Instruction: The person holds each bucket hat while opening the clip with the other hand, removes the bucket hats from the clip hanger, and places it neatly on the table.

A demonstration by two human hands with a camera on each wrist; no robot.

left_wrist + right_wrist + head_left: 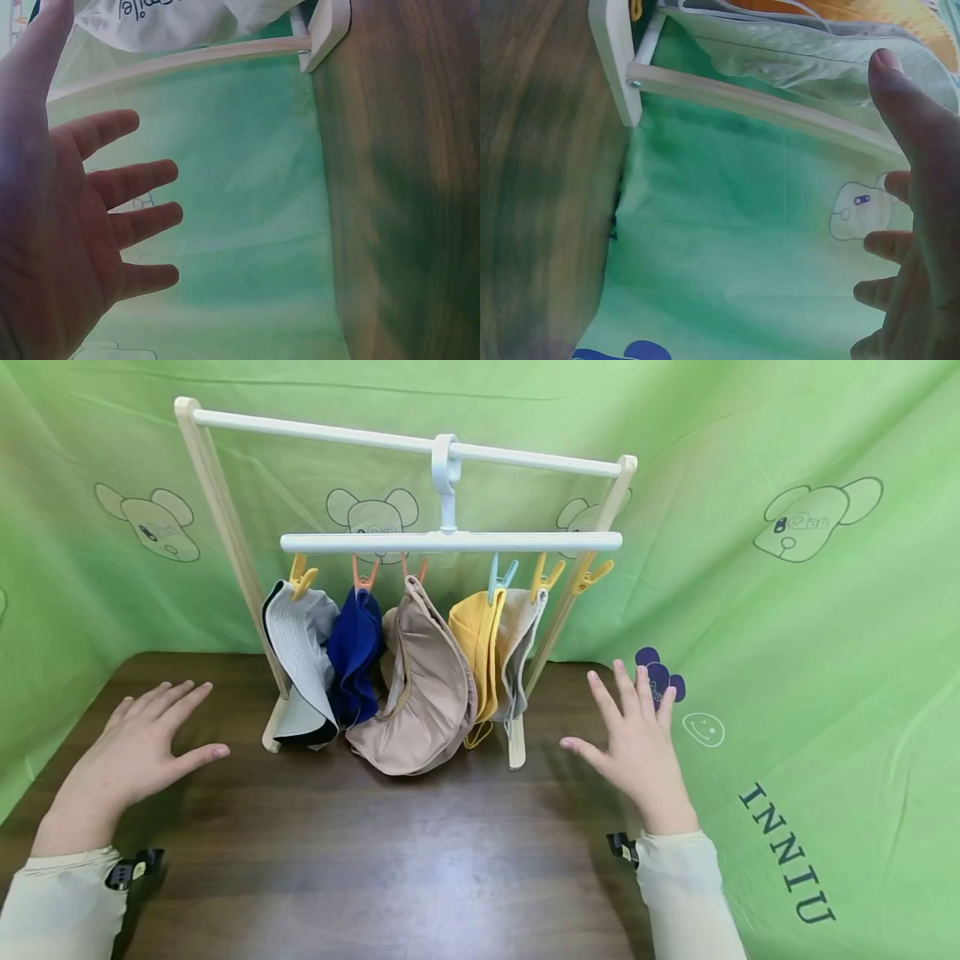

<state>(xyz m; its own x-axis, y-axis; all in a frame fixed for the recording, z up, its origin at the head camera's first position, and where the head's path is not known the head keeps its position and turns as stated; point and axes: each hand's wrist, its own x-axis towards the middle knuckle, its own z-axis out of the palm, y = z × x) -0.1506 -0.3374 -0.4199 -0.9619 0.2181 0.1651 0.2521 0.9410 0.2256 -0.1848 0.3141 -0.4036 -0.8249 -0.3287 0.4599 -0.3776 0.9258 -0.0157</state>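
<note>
My left hand (142, 743) is held over the table's left side, fingers spread, with nothing in it. On the other side my right hand (636, 739) is spread the same way, holding nothing. Between them hang several hats, clipped to a white hanger bar (375, 542): a white hat (300, 635) nearest the left hand, a blue hat (356, 652), a large beige hat (431, 693), a yellow hat (477, 639) and a grey hat (517, 643) nearest the right hand. Yellow, orange and blue clothespins (501, 580) grip their edges. Black lettering shows on the white hat in the left wrist view.
A wooden rack with a white top rail (322, 430) carries the hanger by its hook (445, 472). An unused yellow clothespin (592, 577) hangs at the bar's right end. The dark wooden table (375, 868) meets a green printed cloth (810, 635) behind and at the sides.
</note>
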